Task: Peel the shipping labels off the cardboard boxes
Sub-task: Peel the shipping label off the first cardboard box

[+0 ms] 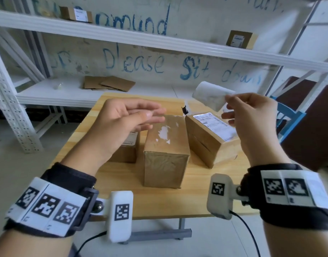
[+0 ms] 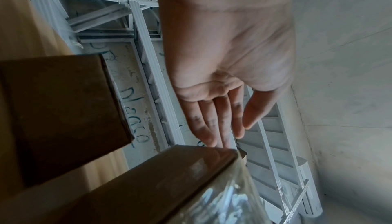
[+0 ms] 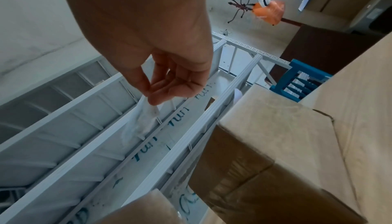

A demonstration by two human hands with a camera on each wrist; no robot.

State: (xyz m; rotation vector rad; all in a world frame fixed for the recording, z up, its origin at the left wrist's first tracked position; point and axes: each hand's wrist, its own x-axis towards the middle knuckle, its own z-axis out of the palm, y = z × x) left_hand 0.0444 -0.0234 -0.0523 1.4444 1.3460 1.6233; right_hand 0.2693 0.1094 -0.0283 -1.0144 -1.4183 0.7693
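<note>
Three cardboard boxes stand on the wooden table (image 1: 178, 203). The middle box (image 1: 166, 145) has white paper scraps left on its bare top. The right box (image 1: 207, 138) carries a full shipping label (image 1: 215, 125). The left box (image 1: 126, 151) is mostly hidden behind my left hand (image 1: 141, 115), which hovers above the boxes with straight fingers (image 2: 220, 122) and holds nothing. My right hand (image 1: 239, 112) is raised above the right box and pinches a peeled white label (image 1: 210, 95), seen hanging from the fingertips (image 3: 155, 100) as a crumpled label (image 3: 142, 122) in the right wrist view.
White metal shelving (image 1: 122, 36) runs behind the table, with flat cardboard pieces (image 1: 109, 83) on its lower shelf and two labelled boxes (image 1: 241, 39) higher up. A blue chair (image 1: 289, 117) and a dark brown panel (image 1: 311, 127) stand at the right.
</note>
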